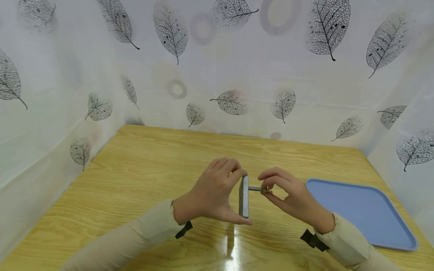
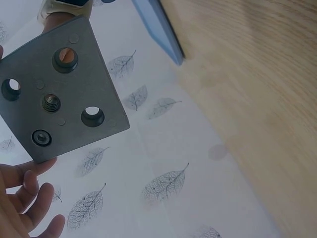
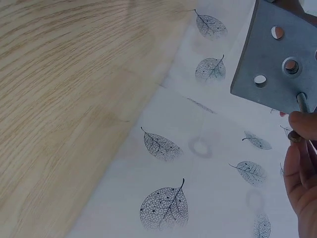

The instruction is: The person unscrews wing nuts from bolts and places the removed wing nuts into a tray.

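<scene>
My left hand (image 1: 215,190) grips a thick grey metal plate (image 1: 245,199) upright above the table, fingers on its top edge and thumb underneath. In the left wrist view the plate (image 2: 81,91) has several round holes, and a socket-head bolt (image 2: 41,138) sits in one corner hole. The bolt's shank (image 1: 255,189) sticks out on the other side, towards my right hand (image 1: 295,194). With thumb and fingertips, that hand pinches a small brownish metal piece (image 3: 294,136), apparently a nut, at the shank's end. Fingers partly hide this piece.
A blue tray (image 1: 362,210) lies on the wooden table (image 1: 152,162) at the right, close to my right forearm. White curtains (image 1: 237,67) with a leaf print stand along the back and both sides of the table.
</scene>
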Demonstrator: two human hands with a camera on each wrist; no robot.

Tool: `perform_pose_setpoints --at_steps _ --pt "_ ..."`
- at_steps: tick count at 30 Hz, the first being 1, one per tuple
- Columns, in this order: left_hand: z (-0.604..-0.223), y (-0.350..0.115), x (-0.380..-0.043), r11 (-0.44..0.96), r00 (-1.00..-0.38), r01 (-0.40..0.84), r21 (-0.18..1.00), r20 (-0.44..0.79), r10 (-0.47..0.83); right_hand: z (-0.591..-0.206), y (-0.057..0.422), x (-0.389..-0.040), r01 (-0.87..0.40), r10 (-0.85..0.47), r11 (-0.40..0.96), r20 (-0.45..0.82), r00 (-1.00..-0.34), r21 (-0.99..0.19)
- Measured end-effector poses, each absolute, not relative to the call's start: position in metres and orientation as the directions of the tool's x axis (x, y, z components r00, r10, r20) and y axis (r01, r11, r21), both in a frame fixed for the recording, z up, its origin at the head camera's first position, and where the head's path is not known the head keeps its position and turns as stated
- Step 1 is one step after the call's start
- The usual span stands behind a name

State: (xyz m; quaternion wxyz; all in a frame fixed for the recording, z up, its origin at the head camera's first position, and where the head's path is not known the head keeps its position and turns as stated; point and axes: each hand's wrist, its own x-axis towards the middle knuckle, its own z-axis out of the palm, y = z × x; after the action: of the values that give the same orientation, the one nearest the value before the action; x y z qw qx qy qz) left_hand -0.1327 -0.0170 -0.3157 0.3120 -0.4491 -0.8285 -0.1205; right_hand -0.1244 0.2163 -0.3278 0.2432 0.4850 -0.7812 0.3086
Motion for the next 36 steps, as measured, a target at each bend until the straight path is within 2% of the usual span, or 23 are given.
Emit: perform_pose_setpoints --at_steps 8,20,24,31,36 --pt "-0.3158 -0.0166 -0.132 0.568 -0.407 0.819 -0.075 0.622 0.669 -0.328 0.2157 -0.1262 -0.94 -0.645 0.288 0.688 -0.332 -0.183" --pt "-0.314 -0.018 -0.1313 0.573 -0.419 0.816 -0.073 0.607 0.675 -0.3303 0.2189 -0.1292 -0.954 -0.642 0.186 0.705 -0.301 -0.237" --pt "-0.3143 -0.018 -0.1315 0.574 -0.415 0.815 -0.08 0.61 0.675 -0.33 0.2189 -0.1291 -0.948 -0.628 0.221 0.711 -0.318 -0.228" --pt "-0.3143 -0.0181 -0.1318 0.573 -0.41 0.815 -0.086 0.614 0.675 -0.3284 0.2194 -0.127 -0.915 -0.595 0.309 0.698 -0.398 -0.259" --pt "-0.314 -0.0183 -0.1315 0.575 -0.413 0.813 -0.085 0.612 0.674 -0.3288 0.2192 -0.1273 -0.908 -0.582 0.319 0.7 -0.414 -0.272"
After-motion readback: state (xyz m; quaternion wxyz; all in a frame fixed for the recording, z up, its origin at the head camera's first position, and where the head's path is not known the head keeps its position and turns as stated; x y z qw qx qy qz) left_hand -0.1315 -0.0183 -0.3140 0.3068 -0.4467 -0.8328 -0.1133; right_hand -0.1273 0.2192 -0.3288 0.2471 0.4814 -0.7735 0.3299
